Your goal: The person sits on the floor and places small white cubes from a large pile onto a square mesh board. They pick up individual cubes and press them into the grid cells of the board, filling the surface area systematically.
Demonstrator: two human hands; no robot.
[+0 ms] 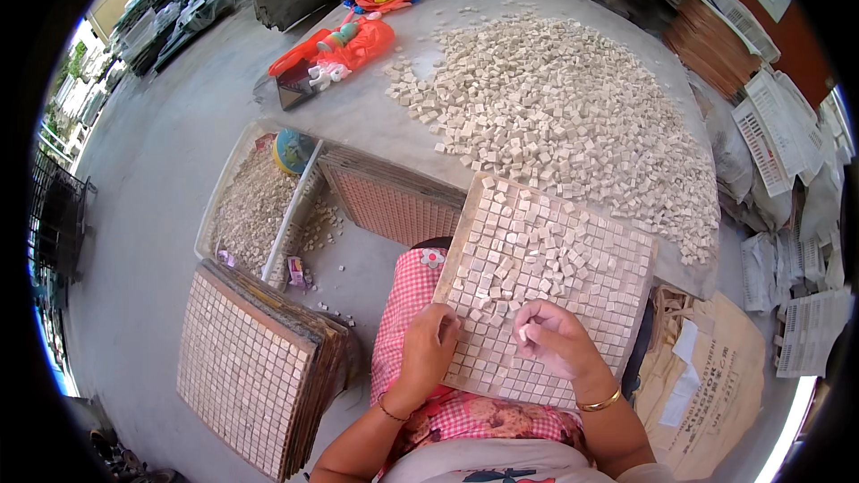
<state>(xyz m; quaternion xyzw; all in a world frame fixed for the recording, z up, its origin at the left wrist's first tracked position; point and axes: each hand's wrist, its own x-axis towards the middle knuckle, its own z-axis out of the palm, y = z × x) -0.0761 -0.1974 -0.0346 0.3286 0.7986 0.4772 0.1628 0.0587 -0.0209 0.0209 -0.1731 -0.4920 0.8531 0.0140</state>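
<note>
Across my lap lies a square grid tray (573, 358), tilted, its cells mostly filled with small pale stone cubes. A heap of loose cubes (537, 259) sits over the filled cells in its upper middle. My right hand (559, 344) is over the lower middle of the tray, thumb and fingers pinched on a small stone cube (526, 332). At the tray's left edge, my left hand (429, 344) has its fingers curled in toward the thumb. Whatever those fingers hold, if anything, is hidden.
A large pile of stone cubes (555, 98) spreads over the grey table (403, 134) ahead. Leftward stand a stack of filled trays (242, 367), upright grid trays (389, 201) and a clear bin (208, 224) of cubes. Orange bags (362, 45) lie far left; a brown paper sack (716, 385) lies right.
</note>
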